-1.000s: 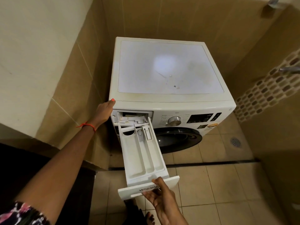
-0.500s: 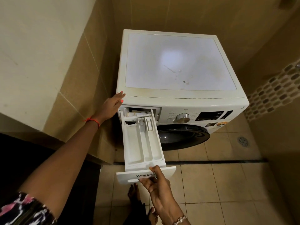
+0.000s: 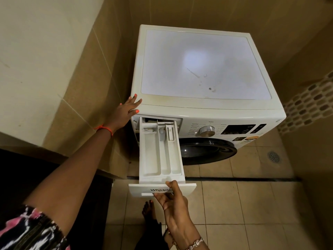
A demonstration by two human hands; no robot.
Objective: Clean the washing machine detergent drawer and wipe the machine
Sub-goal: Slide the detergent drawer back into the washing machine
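A white front-load washing machine (image 3: pixel 205 65) stands in a tiled corner. Its white detergent drawer (image 3: pixel 160 154) is pulled far out from the upper left of the front panel, showing three long compartments. My right hand (image 3: pixel 173 202) grips the drawer's front plate from below, thumb on top by the brand name. My left hand (image 3: pixel 126 112) rests flat with spread fingers against the machine's top left front corner. The top has a few small specks and a scratch.
Tiled walls close in on the left and behind the machine. A dark round door (image 3: pixel 207 150) and a metal dial (image 3: pixel 207 131) are right of the drawer. My bare foot (image 3: pixel 149 210) stands on the tiled floor below the drawer. A floor drain (image 3: pixel 273 156) lies at right.
The view has shifted so the machine sits further right and nearer. My left hand's fingers have spread on the corner. The drawer stays pulled out in my right hand.
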